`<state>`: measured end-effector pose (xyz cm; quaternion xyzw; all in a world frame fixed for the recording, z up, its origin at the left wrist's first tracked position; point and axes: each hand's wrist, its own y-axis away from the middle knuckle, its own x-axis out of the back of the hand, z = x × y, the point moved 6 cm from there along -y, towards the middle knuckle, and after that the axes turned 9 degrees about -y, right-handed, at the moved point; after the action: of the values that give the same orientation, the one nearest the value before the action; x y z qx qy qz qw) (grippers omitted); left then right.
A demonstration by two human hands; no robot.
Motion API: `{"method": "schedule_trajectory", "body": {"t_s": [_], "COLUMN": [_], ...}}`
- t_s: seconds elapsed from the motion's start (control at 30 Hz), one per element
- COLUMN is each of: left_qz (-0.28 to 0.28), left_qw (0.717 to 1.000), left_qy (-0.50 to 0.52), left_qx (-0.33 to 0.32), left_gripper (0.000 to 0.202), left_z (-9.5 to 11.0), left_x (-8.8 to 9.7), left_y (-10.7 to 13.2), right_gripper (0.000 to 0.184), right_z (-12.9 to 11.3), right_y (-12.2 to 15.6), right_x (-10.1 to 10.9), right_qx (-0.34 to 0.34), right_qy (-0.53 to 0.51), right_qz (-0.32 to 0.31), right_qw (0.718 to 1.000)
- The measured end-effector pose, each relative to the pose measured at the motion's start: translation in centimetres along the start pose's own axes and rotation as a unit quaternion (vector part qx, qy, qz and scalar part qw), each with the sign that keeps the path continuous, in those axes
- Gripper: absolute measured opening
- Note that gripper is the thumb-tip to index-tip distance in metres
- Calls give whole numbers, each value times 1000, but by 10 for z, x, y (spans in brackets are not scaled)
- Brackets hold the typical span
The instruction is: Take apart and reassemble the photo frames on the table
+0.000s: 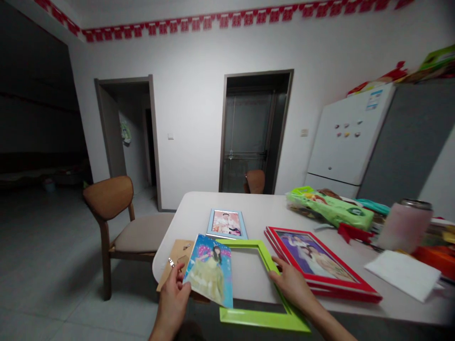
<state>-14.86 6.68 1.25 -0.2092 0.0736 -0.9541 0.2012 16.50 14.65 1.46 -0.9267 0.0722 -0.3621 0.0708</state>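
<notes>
1. Head view, left: fingers [177, 271] of left hand [173, 296] pinched together on left edge of photo print [210, 274]; print tilted, figure in pale yellow gown on blue ground.
2. Head view, right: fingers of right hand [290, 282] clamped around right rail of green frame [263, 318].
3. Print in front of green frame, overlapping its left side. White counter [263, 213] visible through frame opening; lower rail past near edge of counter in view. Contact between frame and counter: cannot tell.
4. Behind left hand, at left end of counter: brown backing board [177, 253] with metal clips, partly covered by print. Whether also gripped: cannot tell.
5. Just beyond green frame: light blue frame [243, 225], picture inside, lying flat.
6. Beside right hand: stack of red frames [355, 285], top one with picture of two figures on purple.
7. Farther right on counter: green package [334, 208], pinkish jar [405, 229] with metal lid, folded white paper [405, 274].
8. Off counter: wooden chair [110, 199] at left, white fridge [344, 142] at right rear.
</notes>
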Motion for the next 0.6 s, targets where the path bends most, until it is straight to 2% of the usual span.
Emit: {"method": "schedule_trajectory", "body": {"t_s": [0.13,0.23,0.33,0.4,0.5,0.6], "left_qz": [-30,-36,-26,-27,-58,-73], "left_qw": [999,998,998,998,996,992], "left_qy": [-34,-36,-8,24,63,99], "left_qx": [-20,-49,-62,-48,-3,5], "left_gripper": [36,35,32,30,31,33], "left_z": [10,22,24,21,17,25], "left_x": [-1,-1,-3,-7,-15,-14], "left_y": [6,4,-1,-4,-6,-5], "right_gripper": [53,55,56,55,55,56], "right_z": [-5,-10,-13,-13,-9,-5], "right_y": [-1,-2,-2,-3,-4,-5], "right_x": [-1,4,8,9,7,0], "right_qx": [14,3,-4,-10,-13,-20], "right_qy": [46,18,-10,-20,-25,-32], "right_qz": [-8,-3,5,11,13,-1], "right_qw": [999,1000,1000,1000,1000,999]}}
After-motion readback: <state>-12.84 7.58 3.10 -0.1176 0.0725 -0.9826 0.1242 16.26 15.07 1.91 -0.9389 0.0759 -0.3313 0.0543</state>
